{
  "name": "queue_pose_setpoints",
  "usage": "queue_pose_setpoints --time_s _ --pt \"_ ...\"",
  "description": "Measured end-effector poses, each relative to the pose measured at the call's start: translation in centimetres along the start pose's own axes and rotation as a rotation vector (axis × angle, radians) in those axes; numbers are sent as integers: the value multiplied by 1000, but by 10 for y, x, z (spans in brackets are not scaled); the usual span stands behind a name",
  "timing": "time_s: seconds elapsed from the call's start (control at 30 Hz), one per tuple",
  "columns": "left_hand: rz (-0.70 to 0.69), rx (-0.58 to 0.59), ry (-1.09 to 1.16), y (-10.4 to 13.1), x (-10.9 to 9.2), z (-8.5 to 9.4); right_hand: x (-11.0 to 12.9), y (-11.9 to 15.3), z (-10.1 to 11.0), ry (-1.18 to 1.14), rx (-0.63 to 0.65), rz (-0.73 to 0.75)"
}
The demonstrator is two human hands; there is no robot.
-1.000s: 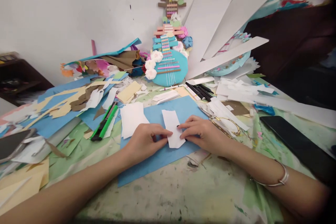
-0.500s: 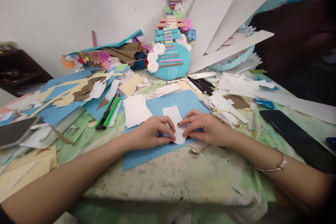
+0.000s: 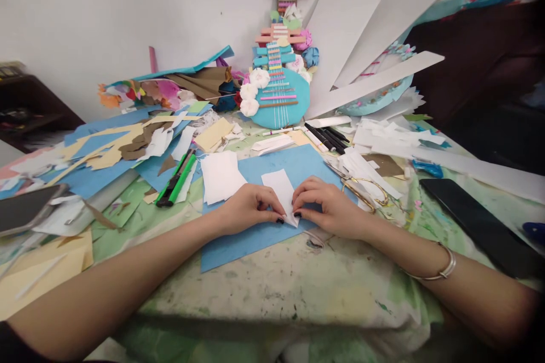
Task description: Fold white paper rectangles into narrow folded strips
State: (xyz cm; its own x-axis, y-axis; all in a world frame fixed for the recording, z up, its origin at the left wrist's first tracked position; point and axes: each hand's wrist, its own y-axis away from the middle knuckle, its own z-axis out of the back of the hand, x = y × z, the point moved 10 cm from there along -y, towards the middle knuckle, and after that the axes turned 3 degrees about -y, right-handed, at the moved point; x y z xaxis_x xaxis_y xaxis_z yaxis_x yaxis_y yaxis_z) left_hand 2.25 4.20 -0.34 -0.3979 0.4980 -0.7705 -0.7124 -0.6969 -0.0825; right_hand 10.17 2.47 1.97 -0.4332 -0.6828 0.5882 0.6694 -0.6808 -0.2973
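Behind a paint-stained green and cream cloth, a turquoise round-bodied paper lute leans near a pale wall. One narrow white paper strip lies over a flat blue paper sheet, its near end folded to a point. Left hand and right hand, fingers curled, thumbs nearly meeting fingertips, both pinch that end.

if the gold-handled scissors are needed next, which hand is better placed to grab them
The right hand, I'd judge: the gold-handled scissors lie close beside it. The left hand is farther off, across the white paper strip that both hands are touching.
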Motion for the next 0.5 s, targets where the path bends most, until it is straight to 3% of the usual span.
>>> queue_pose_setpoints --time_s 0.17,0.37,0.5 --pt "125 39 125 -2 16 -3 -12 0 -4 -46 20 -63" --pt "27 90 -31 -2 -1 -3 -14 -1 -4 -66 22 -61" --pt "34 73 -112 -2 -4 -2 -13 -1 -4 -63 23 -59"
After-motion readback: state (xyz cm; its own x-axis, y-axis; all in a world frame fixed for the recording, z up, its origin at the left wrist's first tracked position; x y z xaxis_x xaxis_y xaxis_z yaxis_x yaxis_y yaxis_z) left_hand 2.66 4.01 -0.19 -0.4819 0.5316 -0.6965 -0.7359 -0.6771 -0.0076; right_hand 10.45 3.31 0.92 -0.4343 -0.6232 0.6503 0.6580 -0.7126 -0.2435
